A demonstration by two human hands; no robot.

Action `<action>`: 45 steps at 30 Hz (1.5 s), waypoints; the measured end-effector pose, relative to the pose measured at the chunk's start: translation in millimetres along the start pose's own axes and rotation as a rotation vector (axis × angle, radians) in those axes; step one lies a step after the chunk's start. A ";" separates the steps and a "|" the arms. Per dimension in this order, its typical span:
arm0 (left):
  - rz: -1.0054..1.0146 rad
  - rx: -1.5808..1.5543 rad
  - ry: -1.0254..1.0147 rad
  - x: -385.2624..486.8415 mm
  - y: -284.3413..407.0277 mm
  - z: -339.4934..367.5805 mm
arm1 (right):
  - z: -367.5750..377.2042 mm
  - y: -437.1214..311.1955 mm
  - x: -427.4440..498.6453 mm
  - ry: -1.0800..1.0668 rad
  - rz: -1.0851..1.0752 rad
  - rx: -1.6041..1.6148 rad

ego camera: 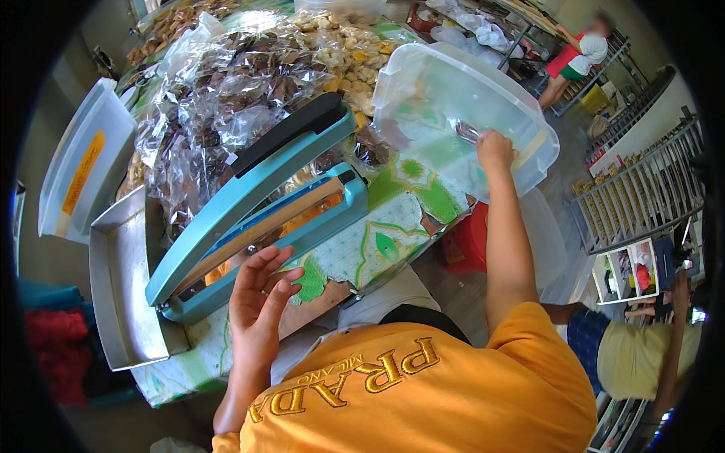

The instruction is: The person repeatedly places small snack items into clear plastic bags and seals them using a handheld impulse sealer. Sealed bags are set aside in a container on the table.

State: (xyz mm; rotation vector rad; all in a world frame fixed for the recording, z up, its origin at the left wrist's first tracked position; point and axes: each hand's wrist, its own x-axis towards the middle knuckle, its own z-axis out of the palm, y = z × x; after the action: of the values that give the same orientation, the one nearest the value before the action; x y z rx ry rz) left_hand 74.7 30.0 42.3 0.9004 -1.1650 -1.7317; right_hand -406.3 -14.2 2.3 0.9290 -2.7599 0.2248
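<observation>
My left hand [265, 289] is empty, its fingers loosely curled, in front of a teal hand impulse sealer [266, 238]. The sealer's arm [249, 184], with a black handle [291, 133], is raised above its base. My right hand [496, 150] reaches into a large translucent plastic bin [504, 85]. Its curled fingers meet a small clear packet [467, 131] with dark contents; the fingertips are partly hidden. Behind the sealer lies a heap of clear plastic packets [249, 90], many with dark brown pieces.
Packets of pale yellow pieces [362, 73] lie at the back. A metal tray [127, 283] and a labelled plastic container [85, 164] stand left. The patterned tablecloth [391, 243] is torn at its edge. A red plastic item [467, 240] sits below. People [589, 51] are on the right.
</observation>
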 end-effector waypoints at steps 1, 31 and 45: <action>-0.002 0.011 -0.021 2.4 -0.5 -0.6 | -12.4 -4.2 -6.9 0.103 -0.135 -0.020; 0.186 0.467 -0.029 33.7 -42.5 -0.2 | -139.5 -148.2 -181.8 -0.376 -1.078 0.991; -0.024 0.003 -0.200 27.2 -43.1 -16.2 | -128.0 -149.6 -170.4 -0.775 -1.288 0.860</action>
State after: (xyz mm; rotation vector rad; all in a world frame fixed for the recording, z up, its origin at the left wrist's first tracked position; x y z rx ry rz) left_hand 67.8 8.8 -6.3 0.7583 -1.2901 -1.8728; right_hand -162.4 -6.5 93.3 3.2360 -1.7621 0.9439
